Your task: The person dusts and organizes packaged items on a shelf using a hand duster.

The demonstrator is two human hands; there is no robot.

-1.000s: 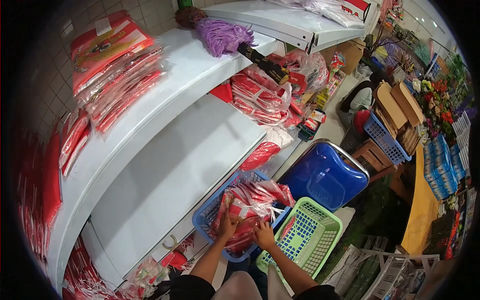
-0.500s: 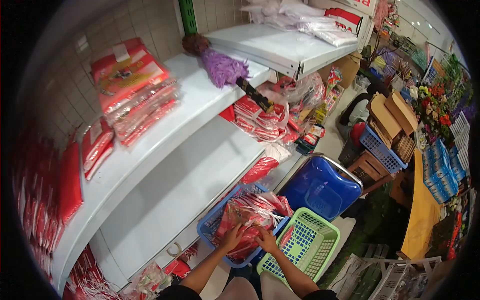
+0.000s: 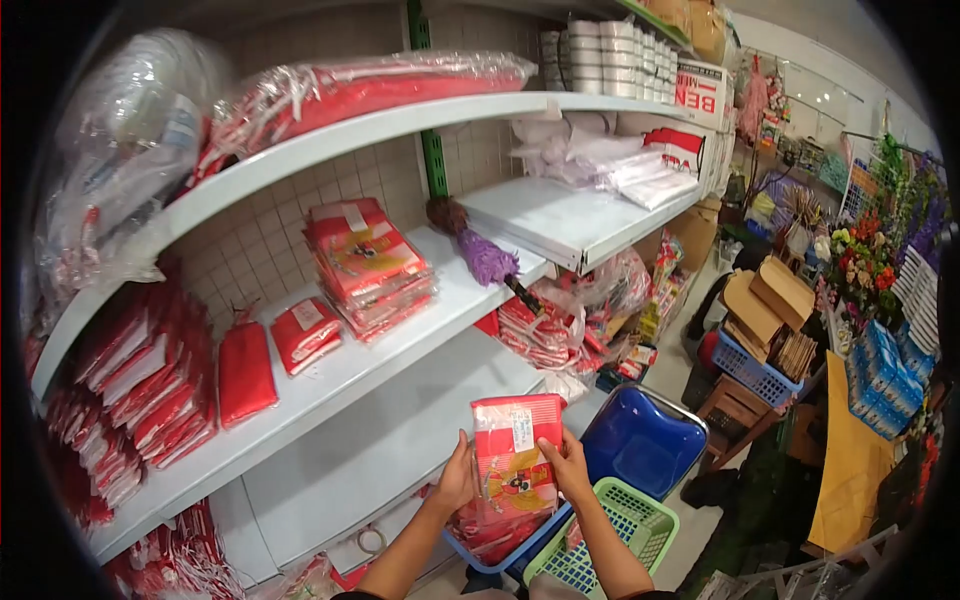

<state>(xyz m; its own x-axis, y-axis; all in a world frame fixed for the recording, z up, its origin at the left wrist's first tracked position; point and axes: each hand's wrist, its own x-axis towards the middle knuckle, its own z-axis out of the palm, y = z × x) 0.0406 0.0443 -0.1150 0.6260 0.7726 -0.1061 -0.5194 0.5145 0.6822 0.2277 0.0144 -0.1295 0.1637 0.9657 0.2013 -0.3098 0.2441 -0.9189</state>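
Observation:
Both hands hold a flat red packet (image 3: pixel 500 445) in shiny plastic, with a white label and a yellow printed picture. My left hand (image 3: pixel 458 478) grips its left edge. My right hand (image 3: pixel 568 468) clasps the right edge, thumb on the front. The packet is held up over the blue basket (image 3: pixel 548 532), which contains more red plastic-wrapped goods. To the right of that basket stands a light green basket (image 3: pixel 660 530) with a small red item inside. On the shelf (image 3: pixel 420 335) ahead lies a stack of similar red packets (image 3: pixel 368 250).
A purple feather duster (image 3: pixel 485 255) lies on the shelf, its handle past the edge. Folded red packs (image 3: pixel 150 385) fill the shelf's left end. A blue seat or lid (image 3: pixel 640 435) stands behind the green basket. Overhead, an upper shelf (image 3: pixel 330 130) carries bagged goods.
My hands have risen out of the blue basket's contents with the red packet between them. The view has tilted up, bringing the upper shelf into sight.

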